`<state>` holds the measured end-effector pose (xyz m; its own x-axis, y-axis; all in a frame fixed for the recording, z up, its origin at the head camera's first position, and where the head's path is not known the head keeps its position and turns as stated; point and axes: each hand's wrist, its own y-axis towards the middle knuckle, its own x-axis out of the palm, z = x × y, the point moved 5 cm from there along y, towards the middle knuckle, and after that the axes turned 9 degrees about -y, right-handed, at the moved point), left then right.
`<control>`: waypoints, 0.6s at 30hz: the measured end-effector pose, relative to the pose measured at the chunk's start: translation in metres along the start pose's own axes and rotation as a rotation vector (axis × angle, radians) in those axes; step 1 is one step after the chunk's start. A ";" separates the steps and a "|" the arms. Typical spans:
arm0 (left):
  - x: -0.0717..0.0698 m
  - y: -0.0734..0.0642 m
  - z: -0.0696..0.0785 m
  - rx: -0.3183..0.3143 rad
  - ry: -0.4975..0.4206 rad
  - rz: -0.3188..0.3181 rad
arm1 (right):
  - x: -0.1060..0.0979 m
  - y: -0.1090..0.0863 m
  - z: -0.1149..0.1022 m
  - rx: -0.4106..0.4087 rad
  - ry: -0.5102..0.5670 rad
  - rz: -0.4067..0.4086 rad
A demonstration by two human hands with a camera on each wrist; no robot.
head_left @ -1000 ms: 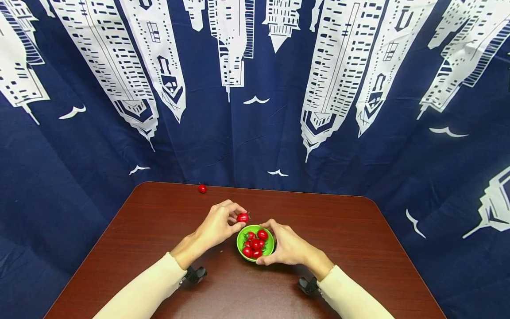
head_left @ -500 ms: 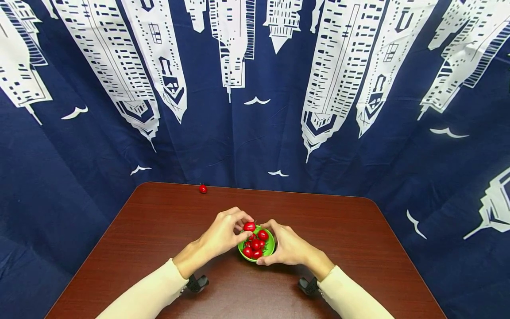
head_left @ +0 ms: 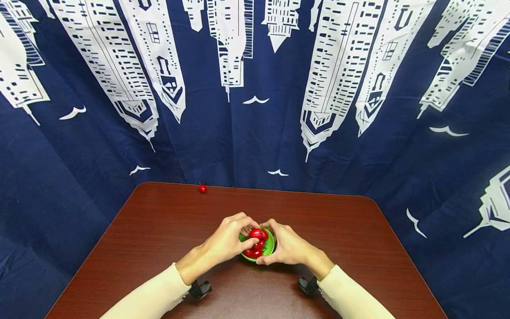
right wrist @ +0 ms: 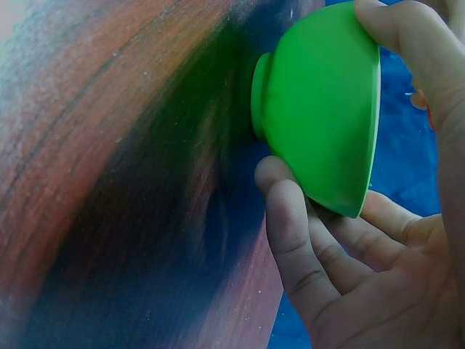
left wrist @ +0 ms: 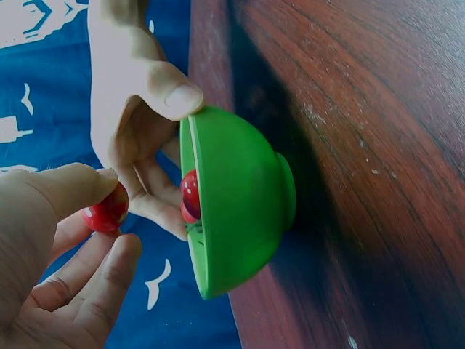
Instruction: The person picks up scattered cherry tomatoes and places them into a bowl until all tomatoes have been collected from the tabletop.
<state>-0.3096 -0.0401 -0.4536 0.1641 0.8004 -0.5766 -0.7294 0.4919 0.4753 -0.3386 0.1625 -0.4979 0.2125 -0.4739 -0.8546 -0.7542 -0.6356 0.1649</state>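
Observation:
Between thumb and fingertips, my left hand (head_left: 227, 237) pinches a cherry tomato (head_left: 255, 233) over the bowl. The left wrist view shows this cherry tomato (left wrist: 110, 209) a little apart from the bowl's opening. My right hand (head_left: 292, 246) holds the small green bowl (head_left: 269, 244) from the right side, thumb at the near rim and fingers around the far side. Several cherry tomatoes (head_left: 256, 254) lie inside, partly covered by my left hand. In the right wrist view the bowl's outer wall (right wrist: 320, 109) rests against the fingers; the tomatoes inside are hidden there.
A single cherry tomato (head_left: 202, 188) lies by the far edge of the brown wooden table (head_left: 318, 212), left of centre. Behind the table hangs a dark blue cloth (head_left: 255, 133) with white building and bird prints.
My left hand has carried the pinched cherry tomato rightward and toward me, from beside the bowl's far left rim to over its opening. The right hand and bowl have stayed in place.

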 end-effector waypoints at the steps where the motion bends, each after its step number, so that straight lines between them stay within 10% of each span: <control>1: 0.001 0.000 0.001 0.001 -0.002 -0.002 | 0.000 0.000 0.000 0.002 -0.001 -0.001; 18: 0.011 0.005 0.010 -0.001 -0.036 -0.044 | 0.001 0.001 0.002 0.013 -0.024 0.008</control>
<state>-0.3046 -0.0257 -0.4511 0.2197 0.7897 -0.5728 -0.7218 0.5266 0.4491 -0.3406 0.1632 -0.4994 0.1913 -0.4642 -0.8648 -0.7636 -0.6240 0.1660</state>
